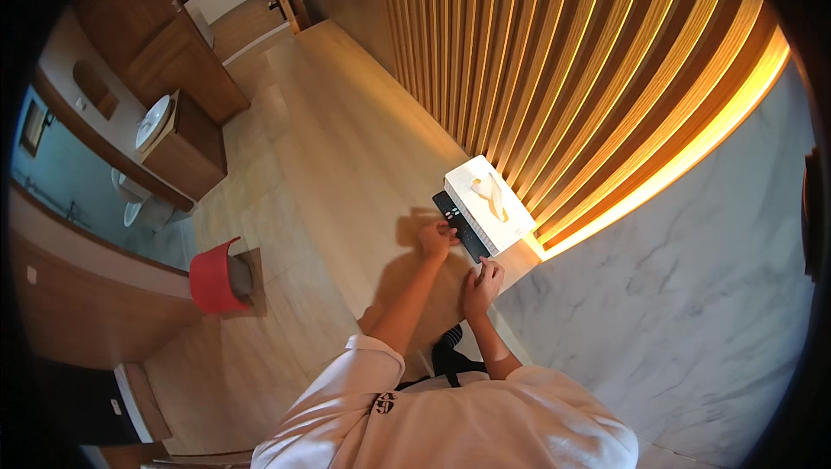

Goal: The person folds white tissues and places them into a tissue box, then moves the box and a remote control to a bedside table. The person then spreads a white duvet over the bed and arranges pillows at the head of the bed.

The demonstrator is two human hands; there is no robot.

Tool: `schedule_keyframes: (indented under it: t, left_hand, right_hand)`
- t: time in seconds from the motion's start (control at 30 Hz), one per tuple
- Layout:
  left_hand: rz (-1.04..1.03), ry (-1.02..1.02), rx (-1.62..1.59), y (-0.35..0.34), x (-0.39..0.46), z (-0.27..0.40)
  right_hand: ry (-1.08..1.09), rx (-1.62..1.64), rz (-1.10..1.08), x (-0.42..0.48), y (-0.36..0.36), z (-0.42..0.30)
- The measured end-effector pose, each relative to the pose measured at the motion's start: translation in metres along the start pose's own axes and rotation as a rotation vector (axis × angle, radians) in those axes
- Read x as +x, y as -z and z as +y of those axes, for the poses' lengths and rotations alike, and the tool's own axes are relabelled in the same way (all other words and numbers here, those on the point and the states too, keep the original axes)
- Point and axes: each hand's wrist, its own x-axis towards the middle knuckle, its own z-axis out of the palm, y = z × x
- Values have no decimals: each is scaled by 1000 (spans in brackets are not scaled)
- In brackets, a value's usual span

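A long black remote control point(472, 240) with several light buttons lies along the near-left side of a white tissue box point(467, 183). A tissue point(491, 196) sticks up out of the slot in the box's top. My left hand point(438, 240) has its fingers on the remote's left edge, around its middle. At the remote's near end, the fingertips of my right hand point(483, 287) hold the corner. Both objects rest on a wooden ledge point(363, 144) near its right end.
A slatted wooden wall point(493, 47) with lit gaps rises behind the box. Grey marbled panelling point(662, 300) is at the right. A red-backed stool or chair point(217, 280) stands on the floor at left. Beyond it is a washbasin point(154, 121) on a wooden cabinet point(188, 147).
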Motion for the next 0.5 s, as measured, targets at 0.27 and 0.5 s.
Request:
schedule_keyframes:
  t: [0.27,0.5]
  left_hand:
    - [81,-245,188,91,-120,-61]
    - [508,-194,148,230,-414,-128]
  right_hand:
    - [169,126,-20,-64,3,-27]
    - [612,377,-770,-301,72,-76]
